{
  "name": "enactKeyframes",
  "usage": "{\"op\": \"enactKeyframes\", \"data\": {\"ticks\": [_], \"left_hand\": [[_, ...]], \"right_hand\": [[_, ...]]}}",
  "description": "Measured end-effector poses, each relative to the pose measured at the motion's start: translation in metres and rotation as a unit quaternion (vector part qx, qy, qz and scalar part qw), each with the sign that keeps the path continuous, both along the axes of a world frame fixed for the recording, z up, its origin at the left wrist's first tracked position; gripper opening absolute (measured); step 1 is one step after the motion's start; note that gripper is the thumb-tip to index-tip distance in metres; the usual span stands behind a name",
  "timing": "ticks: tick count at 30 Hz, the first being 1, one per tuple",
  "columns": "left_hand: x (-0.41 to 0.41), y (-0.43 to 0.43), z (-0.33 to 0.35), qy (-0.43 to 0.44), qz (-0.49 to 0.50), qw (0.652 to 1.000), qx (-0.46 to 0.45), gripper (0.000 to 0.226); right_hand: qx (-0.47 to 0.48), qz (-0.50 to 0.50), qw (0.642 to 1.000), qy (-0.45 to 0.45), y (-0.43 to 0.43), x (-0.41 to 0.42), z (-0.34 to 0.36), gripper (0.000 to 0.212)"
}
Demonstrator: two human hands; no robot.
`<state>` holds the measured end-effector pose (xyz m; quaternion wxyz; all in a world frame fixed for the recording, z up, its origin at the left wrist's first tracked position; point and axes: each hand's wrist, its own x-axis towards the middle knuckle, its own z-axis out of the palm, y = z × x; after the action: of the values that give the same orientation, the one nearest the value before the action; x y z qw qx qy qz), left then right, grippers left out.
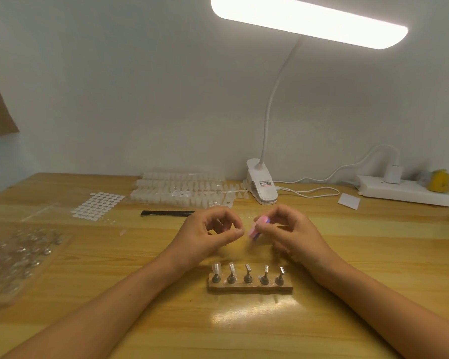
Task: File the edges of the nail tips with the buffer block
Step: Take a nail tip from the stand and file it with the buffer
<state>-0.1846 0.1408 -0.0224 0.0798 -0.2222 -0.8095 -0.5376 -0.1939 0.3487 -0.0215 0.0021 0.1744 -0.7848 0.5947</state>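
My right hand [289, 230] grips a small pink buffer block [257, 227], blurred, held above the table. My left hand [210, 233] is just left of it, thumb and fingers pinched; a clear nail tip [219, 222] seems to sit between them, too small and blurred to be sure. In front of my hands a wooden holder [250, 288] carries several metal stands. The two left stands bear clear nail tips [216, 268]; the others show bare metal tops.
Strips of nail tips [182, 189] lie at the back, with a sheet of white adhesive tabs [97, 205] and a black tool [166, 213]. A clear bag [16, 255] lies left. A clip lamp [262, 186], cable and power strip [407, 193] stand back right.
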Motion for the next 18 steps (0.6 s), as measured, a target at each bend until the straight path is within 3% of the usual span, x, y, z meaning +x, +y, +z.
{"op": "enactKeyframes", "data": {"ticks": [2, 6, 9, 12, 16, 18], "left_hand": [[-0.0003, -0.0003, -0.0004, 0.006, 0.005, 1.0, -0.003, 0.002], [-0.0003, 0.0002, -0.0008, 0.01, -0.005, 1.0, -0.012, 0.006], [-0.0004, -0.0006, -0.0006, 0.009, -0.001, 1.0, -0.008, 0.003], [0.0007, -0.0001, -0.0005, 0.002, -0.009, 1.0, -0.009, 0.003], [0.0003, -0.0006, 0.0005, 0.002, -0.005, 1.0, -0.007, 0.002], [0.0017, 0.0004, 0.0013, 0.0, -0.027, 0.999, -0.023, 0.005]], "right_hand": [[0.037, 0.06, 0.997, 0.011, -0.0028, 0.0025, -0.0022, 0.019], [-0.051, -0.03, 0.998, -0.001, 0.0009, -0.0014, -0.0015, 0.02], [0.021, 0.056, 0.998, 0.015, -0.0024, 0.0012, -0.0043, 0.017], [-0.051, -0.035, 0.998, 0.008, 0.0, -0.0016, -0.0032, 0.018], [0.027, 0.056, 0.998, 0.006, -0.0023, 0.0016, -0.0039, 0.015], [-0.016, 0.004, 1.0, 0.012, -0.0033, 0.001, -0.0034, 0.016]]}}
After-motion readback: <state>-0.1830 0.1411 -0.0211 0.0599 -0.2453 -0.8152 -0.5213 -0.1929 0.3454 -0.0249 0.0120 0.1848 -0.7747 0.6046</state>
